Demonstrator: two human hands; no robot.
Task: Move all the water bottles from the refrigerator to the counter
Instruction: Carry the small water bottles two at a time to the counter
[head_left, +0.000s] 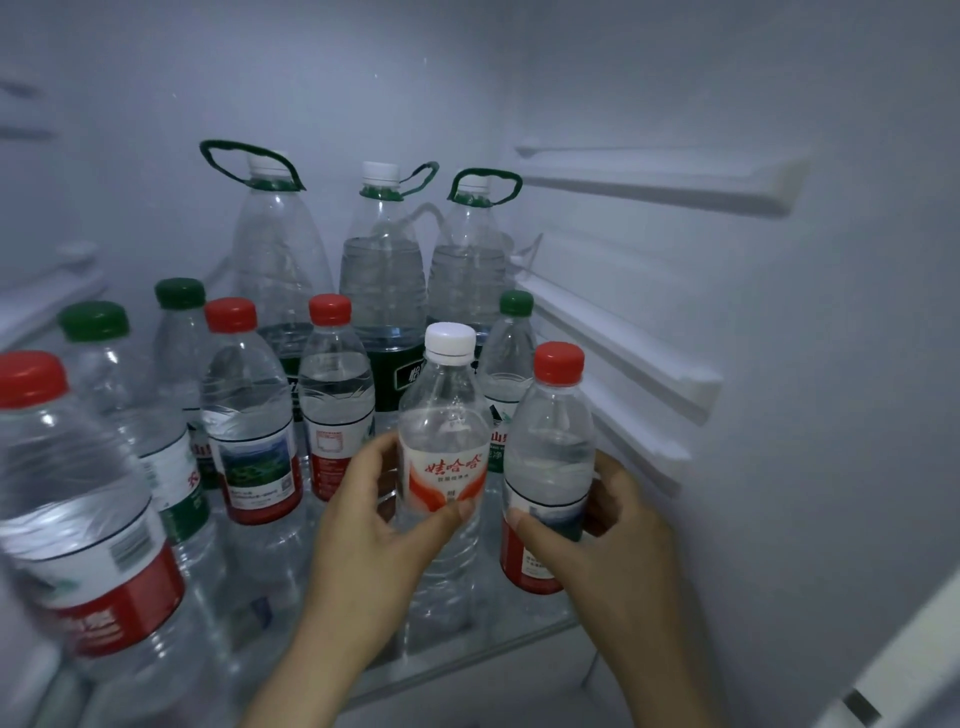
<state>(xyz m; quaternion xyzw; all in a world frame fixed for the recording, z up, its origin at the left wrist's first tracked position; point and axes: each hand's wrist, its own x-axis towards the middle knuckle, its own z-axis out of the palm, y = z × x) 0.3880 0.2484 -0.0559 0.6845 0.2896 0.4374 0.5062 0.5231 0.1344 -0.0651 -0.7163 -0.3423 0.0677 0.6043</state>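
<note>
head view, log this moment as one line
stage: pickup in fridge | left hand: grips white-cap bottle | right hand: grips rightmost red-cap bottle | shelf: many more bottles | counter: not in view

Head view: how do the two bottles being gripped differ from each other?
The white-capped bottle, gripped by the left hand, has a white label with red script. The red-capped bottle, gripped by the right hand, has a label with a red lower band. Both are clear, upright and small.

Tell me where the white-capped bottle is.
Head view, centre-right at the shelf front: the left hand grips the white-capped bottle, just left of the red-capped bottle in the right hand.
</note>
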